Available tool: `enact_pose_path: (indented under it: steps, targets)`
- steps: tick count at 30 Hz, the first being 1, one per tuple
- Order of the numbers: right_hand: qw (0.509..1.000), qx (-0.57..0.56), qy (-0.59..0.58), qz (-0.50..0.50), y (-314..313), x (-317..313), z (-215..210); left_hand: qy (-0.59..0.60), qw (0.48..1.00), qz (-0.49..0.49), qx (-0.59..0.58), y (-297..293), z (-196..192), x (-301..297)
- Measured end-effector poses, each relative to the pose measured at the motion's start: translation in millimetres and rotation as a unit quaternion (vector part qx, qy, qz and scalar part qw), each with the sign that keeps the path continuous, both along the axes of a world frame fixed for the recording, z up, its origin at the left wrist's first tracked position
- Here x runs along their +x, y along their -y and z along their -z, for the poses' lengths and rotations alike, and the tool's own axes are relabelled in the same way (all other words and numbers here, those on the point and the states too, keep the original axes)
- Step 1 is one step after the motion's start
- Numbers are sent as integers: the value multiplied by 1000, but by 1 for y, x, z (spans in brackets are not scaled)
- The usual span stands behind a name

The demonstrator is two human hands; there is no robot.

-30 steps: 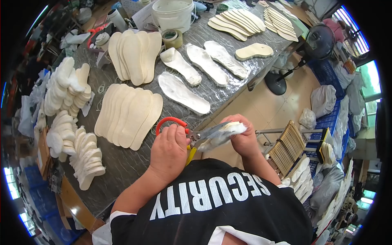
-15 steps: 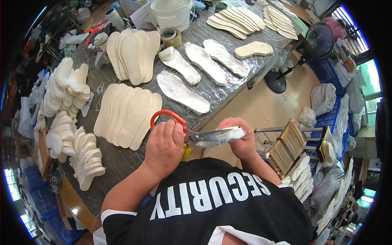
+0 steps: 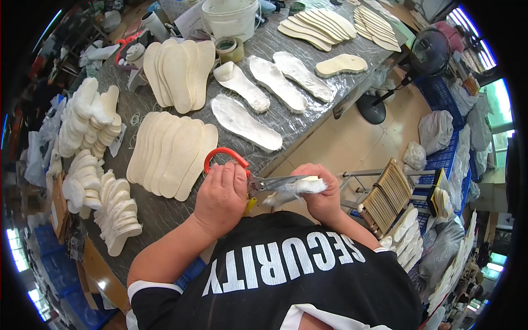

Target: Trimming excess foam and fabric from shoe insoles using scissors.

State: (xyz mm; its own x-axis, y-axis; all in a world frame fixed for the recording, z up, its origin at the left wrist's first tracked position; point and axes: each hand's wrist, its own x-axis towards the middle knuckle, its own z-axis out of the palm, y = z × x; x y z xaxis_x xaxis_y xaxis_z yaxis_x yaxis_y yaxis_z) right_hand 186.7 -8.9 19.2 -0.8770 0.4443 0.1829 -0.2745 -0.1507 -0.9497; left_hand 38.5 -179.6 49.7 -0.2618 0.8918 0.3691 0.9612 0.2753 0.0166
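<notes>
My left hand is wrapped round the handles of a pair of scissors, one of them a red loop standing up above the fingers. The blades point right, along the edge of a white fleecy insole. My right hand pinches that insole at its far right end; loose fluff hangs at its left end. Something small and yellow shows below my left hand, partly hidden. On the table just beyond lie several fleecy insoles, the nearest being a white insole.
The dark table carries fanned stacks of cream insoles and piles of fleecy insoles at the left. Behind stand a white bucket and tape rolls. A bamboo-slat stool and a black fan are at the right.
The insole has turned slightly in my right hand, and more of its fluff shows along the blades. My left forearm has shifted a little outward. The table's things stay put.
</notes>
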Motion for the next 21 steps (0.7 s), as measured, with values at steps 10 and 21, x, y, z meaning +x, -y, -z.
enact_pose_path:
  steps: [10,21]
  targets:
    - [1000,-6,3,-7,2,2,-1,53,998,29,-5,9,0,-2]
    - [998,64,3,12,6,-1,-3,29,999,33,22,10,0,-2]
